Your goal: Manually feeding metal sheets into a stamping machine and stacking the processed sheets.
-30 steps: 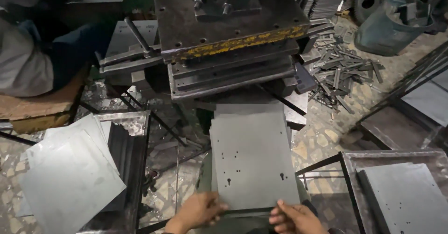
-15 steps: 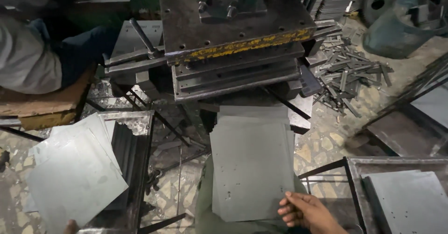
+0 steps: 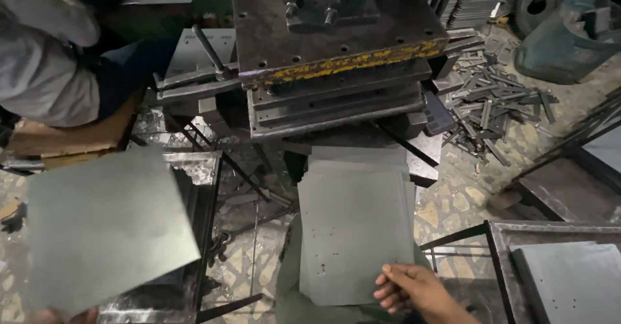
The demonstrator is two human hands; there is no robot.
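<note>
Grey steel sheet (image 3: 356, 233), punched with small holes, lies flat on the person's lap at the bottom centre, its far edge reaching toward the press (image 3: 336, 59). The right hand (image 3: 411, 288) rests on the near right corner of this sheet, fingers (image 3: 388, 284) curled over the edge and pressing on it; the grip is closed on the sheet. More sheets of the same size lie stacked under it, edges slightly offset.

At the lower left, a second sheet (image 3: 107, 224) is held tilted above a metal frame (image 3: 200, 169). Only a fingertip of the left hand (image 3: 65, 314) shows at the bottom edge, under this sheet's near corner; whether that grip is closed cannot be told.

At the lower right, a tray (image 3: 498, 233) holds another stack (image 3: 572, 279) of sheets.

Further off, the press shows a dark upper block with a yellow-stained front edge and layered die plates below. A lever (image 3: 210, 52) projects from its left side. Scrap strips (image 3: 495, 104) lie on the floor to the right. Another person's sleeve (image 3: 45, 65) appears at the upper left.
</note>
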